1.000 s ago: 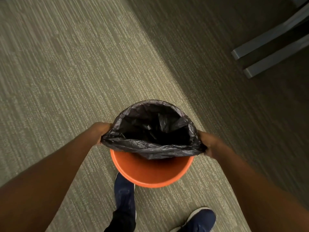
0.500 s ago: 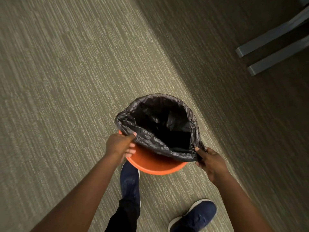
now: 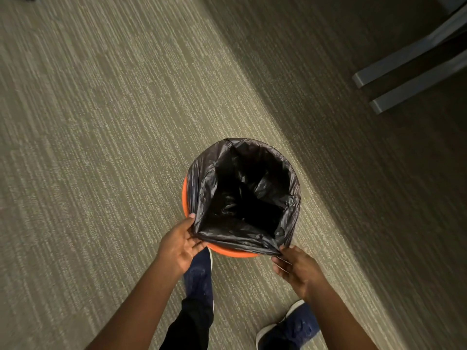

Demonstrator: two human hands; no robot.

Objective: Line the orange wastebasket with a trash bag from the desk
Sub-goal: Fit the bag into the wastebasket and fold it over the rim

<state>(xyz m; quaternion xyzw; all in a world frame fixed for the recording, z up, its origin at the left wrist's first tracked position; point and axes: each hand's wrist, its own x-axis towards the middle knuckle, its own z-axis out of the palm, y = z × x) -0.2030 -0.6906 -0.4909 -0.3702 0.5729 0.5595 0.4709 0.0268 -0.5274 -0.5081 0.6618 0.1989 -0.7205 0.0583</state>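
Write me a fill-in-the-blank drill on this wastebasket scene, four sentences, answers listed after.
1. The trash bag inside the wastebasket is ____ in colour.
2. The wastebasket stands on a ____ floor.
3. The left hand and the right hand both pinch the bag's ____ edge, the side closest to the person.
4. The shoes are dark ____.

Missing words: black; carpeted; near; blue

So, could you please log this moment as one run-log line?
left hand: pinching trash bag near edge | right hand: pinching same edge | bag mouth open over orange wastebasket | near rim uncovered
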